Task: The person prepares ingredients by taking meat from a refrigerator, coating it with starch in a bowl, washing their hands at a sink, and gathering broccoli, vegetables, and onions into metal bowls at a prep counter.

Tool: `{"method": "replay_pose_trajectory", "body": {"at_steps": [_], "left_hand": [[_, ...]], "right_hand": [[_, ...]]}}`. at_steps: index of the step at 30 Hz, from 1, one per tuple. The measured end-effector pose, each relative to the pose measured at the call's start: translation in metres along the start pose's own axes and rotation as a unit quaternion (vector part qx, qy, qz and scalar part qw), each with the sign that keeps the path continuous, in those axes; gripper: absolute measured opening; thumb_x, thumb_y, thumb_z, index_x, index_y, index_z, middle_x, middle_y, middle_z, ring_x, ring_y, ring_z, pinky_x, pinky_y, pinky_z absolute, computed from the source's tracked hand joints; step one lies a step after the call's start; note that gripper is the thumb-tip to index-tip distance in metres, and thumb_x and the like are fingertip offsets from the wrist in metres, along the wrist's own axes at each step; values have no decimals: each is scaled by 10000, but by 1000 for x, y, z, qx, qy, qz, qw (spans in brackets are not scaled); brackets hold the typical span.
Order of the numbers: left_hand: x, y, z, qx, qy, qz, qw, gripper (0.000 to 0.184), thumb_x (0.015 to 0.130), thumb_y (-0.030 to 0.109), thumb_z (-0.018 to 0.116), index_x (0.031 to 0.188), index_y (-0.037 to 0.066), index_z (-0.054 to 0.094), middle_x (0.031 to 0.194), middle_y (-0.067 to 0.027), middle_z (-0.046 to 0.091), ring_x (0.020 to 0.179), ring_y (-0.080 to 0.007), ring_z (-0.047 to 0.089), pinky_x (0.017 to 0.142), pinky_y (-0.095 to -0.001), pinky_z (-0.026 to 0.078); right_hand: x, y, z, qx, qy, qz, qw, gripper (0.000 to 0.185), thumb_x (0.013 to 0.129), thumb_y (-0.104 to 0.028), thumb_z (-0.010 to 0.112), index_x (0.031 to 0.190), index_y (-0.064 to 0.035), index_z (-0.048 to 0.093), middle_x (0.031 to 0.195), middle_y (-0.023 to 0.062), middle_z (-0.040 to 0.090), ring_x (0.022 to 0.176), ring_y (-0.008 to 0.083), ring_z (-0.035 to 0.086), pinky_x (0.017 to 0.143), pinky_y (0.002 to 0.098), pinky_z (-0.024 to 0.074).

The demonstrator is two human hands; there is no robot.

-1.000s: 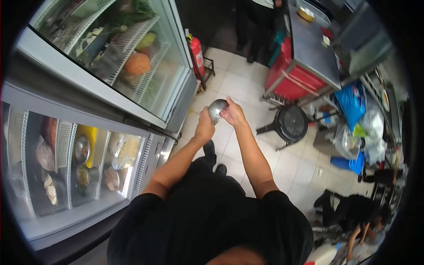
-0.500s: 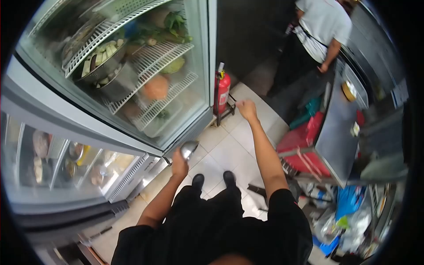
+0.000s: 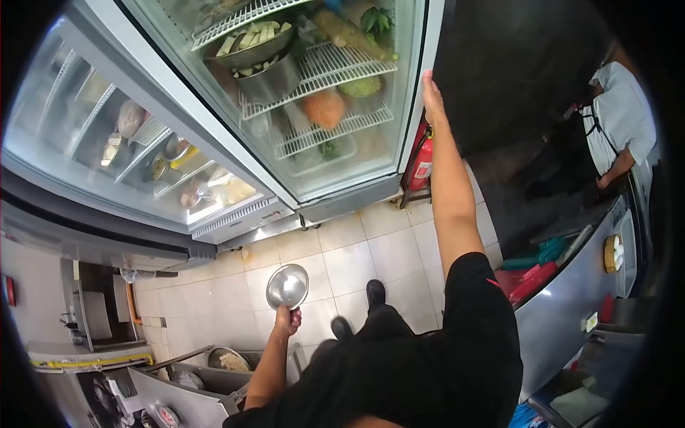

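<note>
A shiny metal bowl (image 3: 287, 286) hangs over the tiled floor, its rim gripped by my left hand (image 3: 287, 319), fingers closed on it. My right arm is stretched forward, and my right hand (image 3: 433, 100) is at the right edge of the glass fridge door (image 3: 421, 93). Its fingers point upward along the frame; whether they curl round the edge is hidden. Behind the glass are a steel pot (image 3: 270, 82) under a colander of cut vegetables (image 3: 251, 44), an orange bundle (image 3: 325, 108) and a green vegetable (image 3: 360, 86).
A second glass-fronted fridge (image 3: 107, 135) stands at the left. A red fire extinguisher (image 3: 422, 165) is just below my right hand. At the right a person in a light shirt (image 3: 622, 114) stands near a metal table (image 3: 571, 314). A counter with a food bowl (image 3: 228, 359) is at lower left.
The view has swung to the right. The bowl, held in both hands at first, is now in my left hand, lower down. My right hand has let go and reached up to the door edge.
</note>
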State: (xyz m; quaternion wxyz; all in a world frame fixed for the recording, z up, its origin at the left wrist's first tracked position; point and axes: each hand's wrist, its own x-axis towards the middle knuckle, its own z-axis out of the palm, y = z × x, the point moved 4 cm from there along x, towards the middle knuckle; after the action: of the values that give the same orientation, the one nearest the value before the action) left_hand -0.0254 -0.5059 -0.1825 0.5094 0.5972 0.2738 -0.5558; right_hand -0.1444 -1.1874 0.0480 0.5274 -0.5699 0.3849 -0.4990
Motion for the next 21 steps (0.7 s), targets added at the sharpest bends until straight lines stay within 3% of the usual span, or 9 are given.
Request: {"method": "replay_pose_trajectory", "body": {"at_steps": [6,8,9,10,11,12,15,19,21], "left_hand": [[-1,-46,-19,-146,-82,52,985,235,847,230,333,738,60,453,577,-48,479,365,-84,318,294,-201,219],[13,-63,-34,-158,-107,70,979,246,848,257,360,728,69,462,584,-48,492,378,-91,333,295,-204,220],[13,-69,-40,-156,-119,82,977,252,849,270,373,723,73,467,587,-48,498,385,-94,340,296,-206,220],[14,-72,-44,-153,-136,93,974,259,850,283,387,718,77,472,590,-48,505,392,-97,347,297,-208,221],[17,-73,-43,-148,-157,99,971,267,851,297,400,713,81,477,593,-48,511,399,-100,355,298,-209,221],[8,-75,-42,-146,-161,116,969,268,852,303,395,724,80,469,619,-53,526,426,-110,395,310,-209,251],[-36,-85,-9,-150,-151,133,968,274,857,323,381,755,77,446,696,-68,571,507,-139,516,346,-209,342],[-52,-87,9,-171,-185,157,955,283,862,302,364,839,26,426,972,-198,578,926,-308,616,652,-332,557],[-63,-84,13,-191,-206,182,942,294,863,313,365,901,25,410,1105,-221,511,1063,-343,513,784,-406,485]], "right_hand": [[-73,-2,-40,-56,77,-30,995,777,842,-653,368,1131,53,516,1126,211,549,1106,280,486,934,362,354],[-107,1,-59,-101,61,-30,993,690,851,-613,411,1030,36,560,990,208,590,951,273,560,830,377,416],[-146,-18,-61,-86,129,-51,987,629,862,-588,421,936,20,566,889,196,582,840,268,562,754,397,424],[-154,-6,-65,-67,28,-38,997,564,879,-542,431,890,8,554,834,185,562,823,269,539,720,409,415],[-189,-25,-70,-252,128,-203,937,502,898,-482,431,902,7,550,892,186,554,892,290,523,754,423,398],[-214,-31,-72,-260,153,-222,927,476,879,-468,469,917,1,546,900,174,548,887,275,520,753,407,402],[-281,-28,-76,-99,134,-143,976,433,825,-425,580,961,-17,534,924,140,528,870,230,509,750,361,415],[-383,-46,-75,-96,137,-113,979,401,802,-371,651,981,-31,537,932,83,512,849,152,497,742,291,421],[-430,-59,-67,-124,158,-157,967,431,794,-372,659,1004,-18,532,958,99,503,872,175,503,750,299,423]]}}
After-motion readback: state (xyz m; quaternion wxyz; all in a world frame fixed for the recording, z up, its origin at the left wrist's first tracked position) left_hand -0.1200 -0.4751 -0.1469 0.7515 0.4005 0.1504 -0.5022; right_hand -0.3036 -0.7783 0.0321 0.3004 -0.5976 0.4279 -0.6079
